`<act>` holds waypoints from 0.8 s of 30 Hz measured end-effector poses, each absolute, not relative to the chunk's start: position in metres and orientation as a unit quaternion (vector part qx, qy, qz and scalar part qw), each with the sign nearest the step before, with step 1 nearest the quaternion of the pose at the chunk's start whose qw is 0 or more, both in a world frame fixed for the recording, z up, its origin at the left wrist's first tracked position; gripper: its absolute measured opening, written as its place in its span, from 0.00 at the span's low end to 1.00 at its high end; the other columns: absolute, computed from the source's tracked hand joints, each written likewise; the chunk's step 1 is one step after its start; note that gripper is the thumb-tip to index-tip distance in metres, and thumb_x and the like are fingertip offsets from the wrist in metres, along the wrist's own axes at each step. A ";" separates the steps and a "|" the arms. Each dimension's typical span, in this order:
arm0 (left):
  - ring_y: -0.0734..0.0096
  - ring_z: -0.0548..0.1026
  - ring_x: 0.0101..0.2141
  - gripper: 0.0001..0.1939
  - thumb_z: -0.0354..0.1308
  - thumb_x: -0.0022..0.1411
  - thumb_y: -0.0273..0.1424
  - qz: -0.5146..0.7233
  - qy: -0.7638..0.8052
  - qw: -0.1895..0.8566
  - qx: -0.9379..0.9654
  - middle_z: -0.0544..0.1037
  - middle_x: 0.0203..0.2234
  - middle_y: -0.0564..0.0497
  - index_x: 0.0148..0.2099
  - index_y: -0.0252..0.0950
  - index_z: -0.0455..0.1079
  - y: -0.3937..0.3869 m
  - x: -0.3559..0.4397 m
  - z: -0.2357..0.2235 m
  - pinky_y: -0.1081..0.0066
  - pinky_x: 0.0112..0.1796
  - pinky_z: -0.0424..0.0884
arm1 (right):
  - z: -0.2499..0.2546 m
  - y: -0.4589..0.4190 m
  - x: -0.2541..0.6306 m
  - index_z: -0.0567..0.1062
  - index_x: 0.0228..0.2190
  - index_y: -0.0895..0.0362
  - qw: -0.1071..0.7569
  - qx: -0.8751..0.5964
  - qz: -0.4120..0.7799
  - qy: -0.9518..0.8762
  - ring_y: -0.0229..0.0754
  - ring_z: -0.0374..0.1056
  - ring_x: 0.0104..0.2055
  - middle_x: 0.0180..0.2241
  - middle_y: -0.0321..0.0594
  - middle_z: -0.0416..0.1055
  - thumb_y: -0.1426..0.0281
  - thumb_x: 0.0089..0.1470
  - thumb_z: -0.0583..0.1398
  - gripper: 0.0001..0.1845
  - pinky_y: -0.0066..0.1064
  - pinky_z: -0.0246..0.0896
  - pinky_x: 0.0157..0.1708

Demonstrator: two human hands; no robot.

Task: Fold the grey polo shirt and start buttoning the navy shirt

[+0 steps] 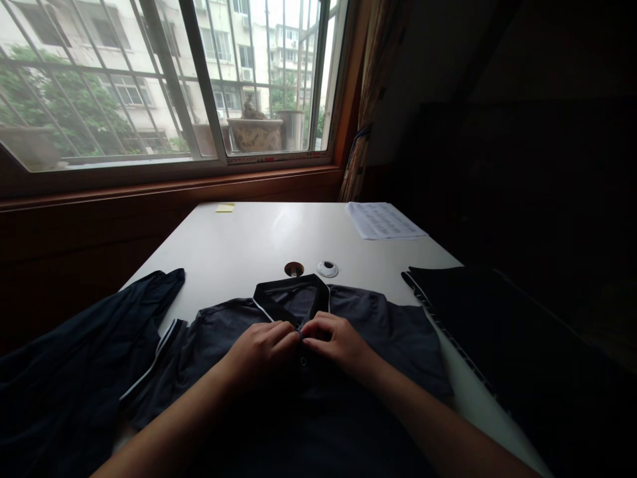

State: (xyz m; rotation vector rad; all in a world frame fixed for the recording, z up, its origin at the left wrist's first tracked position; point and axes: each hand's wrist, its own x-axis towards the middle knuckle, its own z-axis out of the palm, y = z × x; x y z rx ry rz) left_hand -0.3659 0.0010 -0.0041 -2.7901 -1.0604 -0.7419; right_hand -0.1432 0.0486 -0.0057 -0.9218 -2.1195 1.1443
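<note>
dark polo shirt [308,405] is pinched at the front by both hands, fingertips closed together just below the collar [286,290]. left hand [263,345] and right hand [338,342] pretty much meet there, though i can't tell if a button's hidden between them. one small button [303,362] shows just below. the shirt's lying on the white table [259,242], collar end toward the window [263,86]. looks light, soft and floppy to me, so it'd bunch if you tug; collar's probably a bit stiffer, buttons small and fiddly. i'd hold the front edges right beside a button, thumb and finger only. further out, dark cloth lies on either side, plus a white-rimmed ring [327,268] past the collar, and papers [385,220] and a yellow note [225,208] at the far edge.
</note>
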 end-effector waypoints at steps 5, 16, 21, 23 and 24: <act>0.70 0.73 0.29 0.09 0.48 0.72 0.26 -0.233 -0.349 0.034 -0.907 0.74 0.31 0.50 0.50 0.33 0.67 0.001 -0.366 -0.008 0.71 0.28 0.70 | -0.003 0.049 -0.144 0.81 0.34 0.55 0.276 -0.343 0.441 -0.782 0.40 0.70 0.35 0.32 0.36 0.71 0.69 0.54 0.66 0.04 0.29 0.64 0.37; 0.70 0.71 0.29 0.08 0.49 0.72 0.27 -0.209 -0.343 0.038 -0.915 0.73 0.31 0.50 0.47 0.35 0.68 0.003 -0.369 -0.010 0.71 0.27 0.67 | 0.001 0.049 -0.144 0.82 0.35 0.56 0.259 -0.348 0.456 -0.777 0.39 0.68 0.34 0.30 0.34 0.68 0.73 0.52 0.66 0.06 0.29 0.62 0.36; 0.70 0.71 0.29 0.08 0.49 0.72 0.27 -0.225 -0.336 0.029 -0.914 0.73 0.32 0.50 0.48 0.35 0.68 0.003 -0.367 -0.008 0.72 0.28 0.68 | 0.003 0.049 -0.144 0.82 0.35 0.56 0.256 -0.345 0.454 -0.781 0.38 0.68 0.34 0.30 0.34 0.68 0.73 0.51 0.67 0.06 0.28 0.62 0.36; 0.70 0.73 0.31 0.08 0.49 0.72 0.27 -0.235 -0.332 0.022 -0.913 0.74 0.34 0.49 0.49 0.35 0.68 0.002 -0.367 -0.006 0.72 0.29 0.69 | 0.003 0.049 -0.144 0.82 0.34 0.56 0.257 -0.344 0.455 -0.780 0.38 0.68 0.34 0.30 0.34 0.68 0.74 0.51 0.67 0.06 0.28 0.62 0.36; 0.70 0.73 0.32 0.08 0.49 0.72 0.27 -0.237 -0.330 0.018 -0.913 0.74 0.35 0.49 0.49 0.35 0.68 0.002 -0.366 -0.006 0.72 0.30 0.70 | 0.002 0.049 -0.144 0.82 0.34 0.56 0.259 -0.344 0.456 -0.779 0.38 0.68 0.34 0.30 0.34 0.68 0.74 0.51 0.67 0.06 0.28 0.62 0.36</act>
